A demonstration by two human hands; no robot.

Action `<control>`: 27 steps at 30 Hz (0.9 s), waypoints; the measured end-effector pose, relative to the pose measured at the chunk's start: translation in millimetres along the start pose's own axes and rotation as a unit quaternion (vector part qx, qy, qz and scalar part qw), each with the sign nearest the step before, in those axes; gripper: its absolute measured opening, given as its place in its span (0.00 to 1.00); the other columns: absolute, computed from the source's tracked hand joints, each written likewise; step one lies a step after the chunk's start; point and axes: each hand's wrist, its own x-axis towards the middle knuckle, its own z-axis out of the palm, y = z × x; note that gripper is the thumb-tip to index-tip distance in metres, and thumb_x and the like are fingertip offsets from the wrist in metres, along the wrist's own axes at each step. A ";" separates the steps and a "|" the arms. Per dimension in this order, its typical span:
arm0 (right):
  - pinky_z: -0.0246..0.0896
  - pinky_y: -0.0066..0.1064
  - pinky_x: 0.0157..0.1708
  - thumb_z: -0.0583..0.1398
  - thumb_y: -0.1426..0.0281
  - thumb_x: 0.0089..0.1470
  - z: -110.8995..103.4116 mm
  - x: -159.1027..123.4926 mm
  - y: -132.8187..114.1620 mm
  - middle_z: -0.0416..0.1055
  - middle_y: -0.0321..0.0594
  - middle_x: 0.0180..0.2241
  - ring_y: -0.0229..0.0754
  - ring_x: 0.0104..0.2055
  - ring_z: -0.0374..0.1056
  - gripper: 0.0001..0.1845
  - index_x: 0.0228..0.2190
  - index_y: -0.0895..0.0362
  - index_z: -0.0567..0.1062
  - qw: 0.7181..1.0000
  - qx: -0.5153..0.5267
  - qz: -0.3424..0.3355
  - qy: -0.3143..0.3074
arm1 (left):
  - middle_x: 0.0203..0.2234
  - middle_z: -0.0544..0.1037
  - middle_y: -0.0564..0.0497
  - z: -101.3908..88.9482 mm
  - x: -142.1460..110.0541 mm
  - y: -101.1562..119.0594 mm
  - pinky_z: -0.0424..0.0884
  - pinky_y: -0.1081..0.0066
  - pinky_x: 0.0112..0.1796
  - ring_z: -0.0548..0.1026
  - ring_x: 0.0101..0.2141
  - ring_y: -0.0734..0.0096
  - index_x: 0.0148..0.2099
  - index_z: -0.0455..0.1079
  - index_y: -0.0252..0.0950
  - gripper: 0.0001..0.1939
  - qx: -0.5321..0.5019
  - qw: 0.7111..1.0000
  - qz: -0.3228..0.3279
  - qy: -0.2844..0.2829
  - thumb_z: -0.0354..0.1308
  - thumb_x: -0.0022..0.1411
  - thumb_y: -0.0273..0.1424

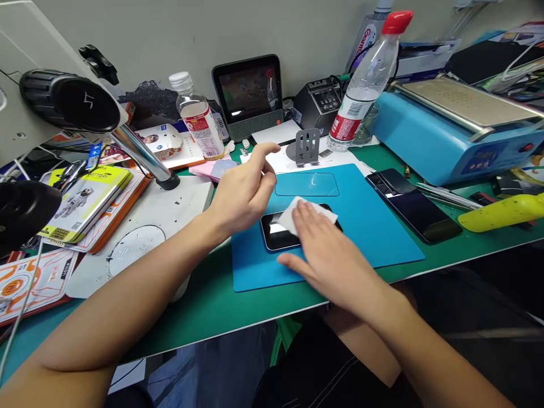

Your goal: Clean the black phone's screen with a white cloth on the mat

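Currently, the person's right hand (329,249) is lying flat and unclenched, its fingers stretched out together over a thin white square of cloth or paper (289,218) and its thumb spreading to the left. The white square is covering much of a black, glossy phone with rounded corners and a pale rim (272,233); the phone's left end is showing beside it and reflecting a bright patch. This phone is lying face up on a flat, bright blue rectangular mat (374,238), which is resting on a green table surface (212,309).

The left hand (245,195) is hovering just beyond the phone's left end, its index finger hooking forward and its other fingers curling in near the thumb; whether it is holding anything, I cannot tell.

Behind the phone, a clear, rounded rectangular sheet with a dark outline (297,185) is lying on the mat. Farther back, a grey slotted metal stand (307,147) is standing upright. To the right, a second, longer black glossy phone (419,207) is lying near the mat's edge, and a bright yellow tube-shaped object (501,212) is lying beyond it. A clear plastic bottle with a red cap (357,90) is standing beside a blue boxy machine with a metal top plate (425,139).
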 end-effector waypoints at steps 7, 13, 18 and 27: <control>0.40 0.54 0.73 0.46 0.34 0.58 3.4 16.1 -16.9 0.39 0.73 0.72 0.66 0.76 0.36 0.64 0.68 0.81 0.51 0.995 -0.018 0.102 0.007 | 0.36 0.80 0.51 -0.1 1.4 -1.2 0.66 0.64 0.35 0.74 0.31 0.68 0.63 0.58 0.34 0.21 0.008 1.000 0.003 -0.008 0.44 0.69 0.28; 0.38 0.51 0.74 0.50 0.36 0.58 14.1 29.8 -74.5 0.43 0.71 0.72 0.64 0.76 0.37 0.63 0.68 0.80 0.51 0.998 0.046 -0.035 -0.007 | 0.35 0.80 0.52 -0.5 0.1 -1.4 0.67 0.65 0.35 0.75 0.31 0.69 0.63 0.59 0.34 0.21 -0.002 1.000 -0.008 -0.009 0.45 0.69 0.28; 0.41 0.53 0.73 0.48 0.37 0.61 7.8 16.7 -42.9 0.42 0.65 0.73 0.61 0.76 0.38 0.58 0.69 0.75 0.53 0.997 0.052 -0.058 -0.014 | 0.35 0.80 0.52 -0.1 0.2 -0.5 0.67 0.64 0.35 0.75 0.32 0.69 0.63 0.59 0.34 0.22 -0.002 1.000 -0.006 -0.009 0.45 0.69 0.28; 0.48 0.56 0.70 0.45 0.39 0.63 9.4 -41.3 2.6 0.43 0.67 0.73 0.62 0.76 0.42 0.56 0.69 0.76 0.53 0.998 -0.043 0.017 0.045 | 0.35 0.80 0.52 -0.4 0.2 0.9 0.66 0.64 0.34 0.74 0.31 0.68 0.62 0.60 0.34 0.21 0.009 1.000 -0.005 -0.007 0.45 0.69 0.28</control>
